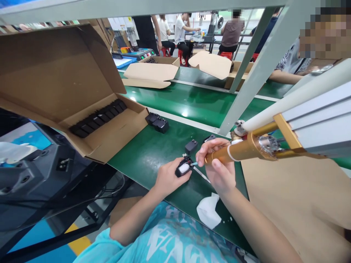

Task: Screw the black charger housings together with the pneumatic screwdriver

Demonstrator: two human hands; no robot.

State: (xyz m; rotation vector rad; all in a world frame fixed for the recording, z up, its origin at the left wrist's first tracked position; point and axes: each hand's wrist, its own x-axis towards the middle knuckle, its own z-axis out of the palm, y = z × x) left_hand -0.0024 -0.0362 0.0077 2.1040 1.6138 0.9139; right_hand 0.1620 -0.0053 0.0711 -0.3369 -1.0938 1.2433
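Green surface point(153, 149) stretched beside a cardboard box point(115, 135) at left. Near centre, the left hand point(167, 179) pinned a small black housing point(182, 169) down in a closed grip. The right hand point(219, 171) had its grip wrapped round a gold tool point(244, 149), tip touching the housing. Bracing both wrists would probably have steadied that tip.

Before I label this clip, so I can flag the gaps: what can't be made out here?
Head view, the only one:
1. Small black part: its underside is covered by the left hand gripping it.
2. Gold tool: where its tip meets the part is too small to tell, and its grip is wrapped by the right hand.
3. Black parts in the carton: too dark and small to count.
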